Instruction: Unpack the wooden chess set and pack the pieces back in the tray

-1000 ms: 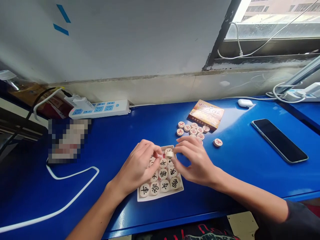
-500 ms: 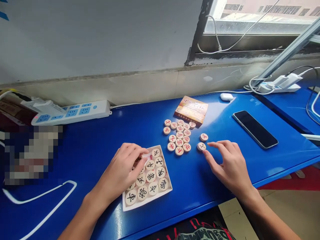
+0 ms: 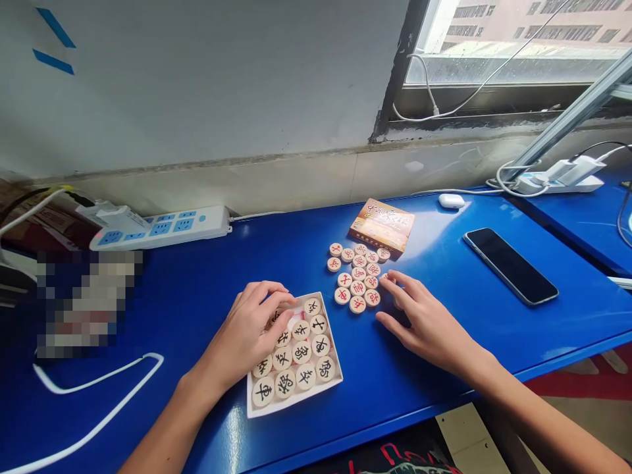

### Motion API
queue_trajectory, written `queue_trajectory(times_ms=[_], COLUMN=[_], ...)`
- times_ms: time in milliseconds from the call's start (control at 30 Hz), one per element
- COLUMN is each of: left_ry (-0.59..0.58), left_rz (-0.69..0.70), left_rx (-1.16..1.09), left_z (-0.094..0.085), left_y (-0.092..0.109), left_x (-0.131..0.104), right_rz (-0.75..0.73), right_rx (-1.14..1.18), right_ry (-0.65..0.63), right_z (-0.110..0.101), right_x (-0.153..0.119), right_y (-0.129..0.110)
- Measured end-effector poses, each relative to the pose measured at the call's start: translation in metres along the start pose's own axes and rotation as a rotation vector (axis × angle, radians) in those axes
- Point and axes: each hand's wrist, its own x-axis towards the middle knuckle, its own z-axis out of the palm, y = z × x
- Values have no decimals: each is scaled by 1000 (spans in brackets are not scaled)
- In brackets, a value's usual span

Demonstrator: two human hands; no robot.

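A shallow white box [image 3: 338, 359] holds rows of round xiangqi pieces [image 3: 301, 352] with black characters. My left hand [image 3: 259, 326] rests over its upper left part, thumb and forefinger apart, hiding some pieces. Beside the forefinger, a gap shows the box's lining. Loose xiangqi pieces with red characters [image 3: 358, 288] lie in a cluster to the right of the box. My right hand [image 3: 424, 319] is open at the cluster's right side, thumb and fingers spread. Its fingers mostly cover a piece [image 3: 390, 278] there; another under the palm is barely visible.
The orange-brown box lid [image 3: 382, 225] lies behind the loose pieces. A phone [image 3: 511, 265] and a white earbud case [image 3: 451, 201] are on the blue table's right side. Power strips [image 3: 190, 227] stand along the wall; a white cable loops at left.
My right hand has moved left toward the cluster, over the two separate pieces. My left hand stays on the box. The whole view has shifted slightly.
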Motion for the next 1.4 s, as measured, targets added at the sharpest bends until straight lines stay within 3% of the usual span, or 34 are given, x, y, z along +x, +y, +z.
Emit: queue_trajectory(times_ms=[167,300,433,500,700,967,1200,1400], left_ry=[65,98,84,96,109,130,103,70], left_rz=[-9,22,68,71,67,64,27,-4], left_rx=[-90,-113,-129,-137,-135,-119,-119,-139], left_z=[6,6,6,6,5,3,2,2], left_y=[0,-3,-8,-11,-15,-15,-15,-16], left_x=[4,5,1,-2,-10,-9,-11,-10], right_rz=[-51,-130,-339,-368,-270,-310,-241,-74], right_rx=[-8,-145,-201,-207,-204,-110,-156,-194], right_ry=[30,105,-47,-124,-180,-234,-160,-120], right_z=[7,10,13,17,18,16,24,26], right_x=[10,23,54,70,96,119,110,107], right_y=[-9,-23,-36,-37,-23,-10,1,24])
